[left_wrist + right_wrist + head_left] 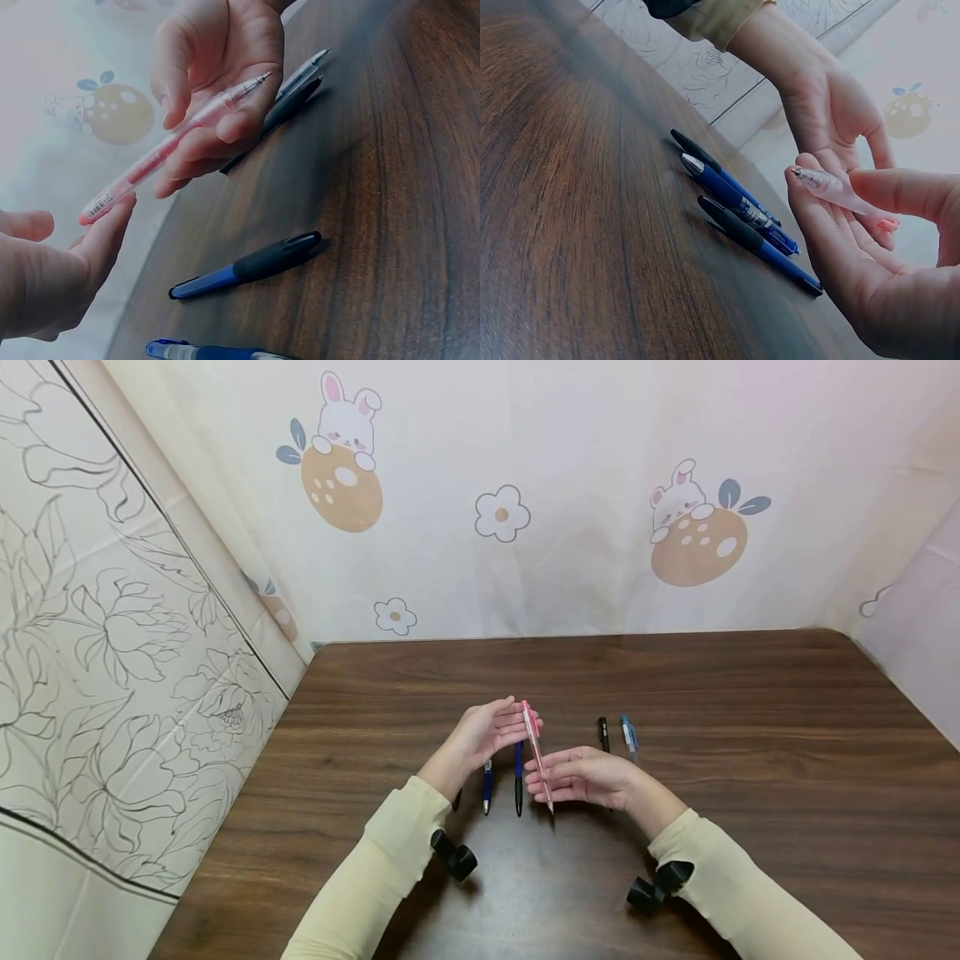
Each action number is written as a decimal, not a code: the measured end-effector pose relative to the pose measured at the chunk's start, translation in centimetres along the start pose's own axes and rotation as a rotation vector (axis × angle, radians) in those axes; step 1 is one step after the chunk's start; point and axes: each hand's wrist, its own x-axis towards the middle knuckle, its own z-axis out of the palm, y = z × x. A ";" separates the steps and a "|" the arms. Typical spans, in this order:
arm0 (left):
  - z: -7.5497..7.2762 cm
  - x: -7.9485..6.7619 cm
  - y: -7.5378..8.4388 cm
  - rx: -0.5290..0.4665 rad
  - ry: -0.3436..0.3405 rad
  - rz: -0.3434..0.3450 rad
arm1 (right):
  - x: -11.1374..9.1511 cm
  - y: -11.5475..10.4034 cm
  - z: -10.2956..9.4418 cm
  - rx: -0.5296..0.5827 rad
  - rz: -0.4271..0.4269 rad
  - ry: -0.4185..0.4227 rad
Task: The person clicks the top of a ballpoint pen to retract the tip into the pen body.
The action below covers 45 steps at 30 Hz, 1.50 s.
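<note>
Okay, starting with the head view: we've got a pink pen [533,745] held up over the table [787,777], nearer the left edge than the right, with its writing tip angled toward the near side. The left hand [491,731] is up at the clicker end, fingers mostly straight, and the right hand [592,778] pinches the pen lower down. Near the left hand we see a blue-and-black pen [518,781], a silver-tipped pen [487,787] and a bit of a dark-tipped pen [457,800], mostly hidden by the wrist. Just past the right hand, on the far-edge side, a black pen [603,733] and a light blue pen [628,732] lie side by side. Bunny-print cloth [585,427] hangs beyond the far edge.

From the left wrist we can tell the pink pen is off the tabletop: the right thumb is on top, fingers underneath. The left fingertips just touch the clicker end, thumb spread away from it.

Over on the right wrist view, we're looking almost straight at the pink pen's tip, pinched between the right thumb and fingers. Those three blue-bodied pens sit in a loose row on the table, and the left hand is behind the pink one.
</note>
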 end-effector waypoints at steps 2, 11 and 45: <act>0.1 0.0 0.2 0.007 0.002 -0.003 | 0.0 0.0 0.0 0.007 -0.003 0.003; 0.3 0.0 0.7 -0.028 -0.017 0.000 | -0.1 0.1 -0.2 0.036 0.015 0.032; 1.0 1.3 1.7 -0.076 -0.074 -0.146 | 0.1 -0.1 0.2 0.038 -0.014 0.061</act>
